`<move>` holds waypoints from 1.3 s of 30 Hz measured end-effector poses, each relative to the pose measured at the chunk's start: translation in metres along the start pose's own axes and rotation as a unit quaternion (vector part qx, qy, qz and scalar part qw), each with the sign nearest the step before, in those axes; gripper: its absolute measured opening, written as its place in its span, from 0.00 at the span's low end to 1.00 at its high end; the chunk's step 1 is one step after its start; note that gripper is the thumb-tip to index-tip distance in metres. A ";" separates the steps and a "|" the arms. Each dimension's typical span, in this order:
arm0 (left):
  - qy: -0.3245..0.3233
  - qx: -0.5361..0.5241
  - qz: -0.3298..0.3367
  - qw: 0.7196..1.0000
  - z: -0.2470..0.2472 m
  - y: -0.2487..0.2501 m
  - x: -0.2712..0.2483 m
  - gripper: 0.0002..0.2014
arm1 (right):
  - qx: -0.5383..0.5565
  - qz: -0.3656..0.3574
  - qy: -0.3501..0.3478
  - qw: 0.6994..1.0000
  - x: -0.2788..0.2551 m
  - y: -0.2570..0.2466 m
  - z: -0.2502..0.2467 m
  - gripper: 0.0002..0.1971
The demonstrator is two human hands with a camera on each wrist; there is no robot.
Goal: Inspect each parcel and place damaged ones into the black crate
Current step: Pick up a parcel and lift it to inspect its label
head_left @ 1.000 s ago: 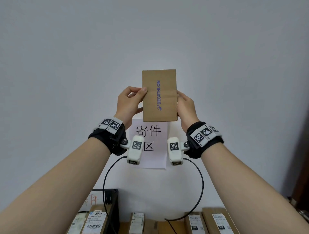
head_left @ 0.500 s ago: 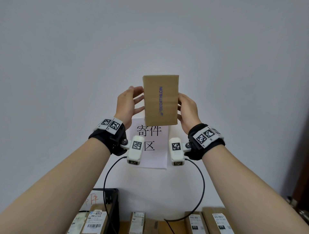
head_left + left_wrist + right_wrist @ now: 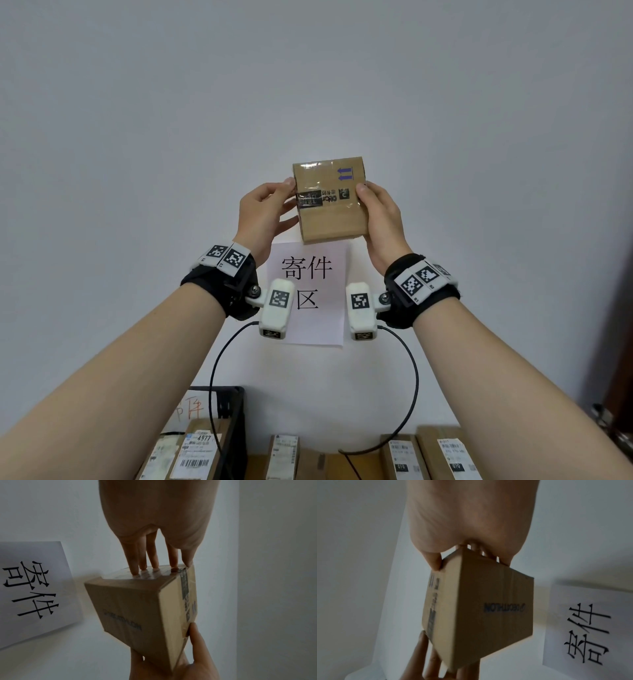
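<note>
Wrist-only — parcel (image 3: 479, 615) logo side

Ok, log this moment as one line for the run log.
step: inspecting | parcel: held up, taped face toward head camera | left hand: grips left side | right hand: grips right side | black crate: below left

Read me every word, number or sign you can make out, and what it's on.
"寄件区": white paper sign on the wall.
"DECATHLON": side of the held cardboard parcel.
"4977": label on a parcel in the black crate.
Two arrows: held parcel's taped face.
Other labels: too small to read.
</note>
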State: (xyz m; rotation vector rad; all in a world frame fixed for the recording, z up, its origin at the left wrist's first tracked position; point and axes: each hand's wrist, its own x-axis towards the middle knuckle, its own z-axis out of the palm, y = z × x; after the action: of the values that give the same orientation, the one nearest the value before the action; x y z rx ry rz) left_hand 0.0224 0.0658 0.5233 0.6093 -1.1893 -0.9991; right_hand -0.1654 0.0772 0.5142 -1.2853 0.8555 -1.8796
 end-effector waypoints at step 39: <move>-0.041 0.024 0.010 0.999 0.001 0.007 0.000 0.15 | -0.023 0.002 -0.029 0.999 -0.006 -0.007 0.002 0.16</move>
State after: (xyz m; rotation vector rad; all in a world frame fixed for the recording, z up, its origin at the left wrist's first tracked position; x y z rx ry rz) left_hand 0.0236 0.0693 0.5295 0.5980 -1.2925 -0.9895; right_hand -0.1631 0.0862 0.5176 -1.3587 0.8755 -1.8198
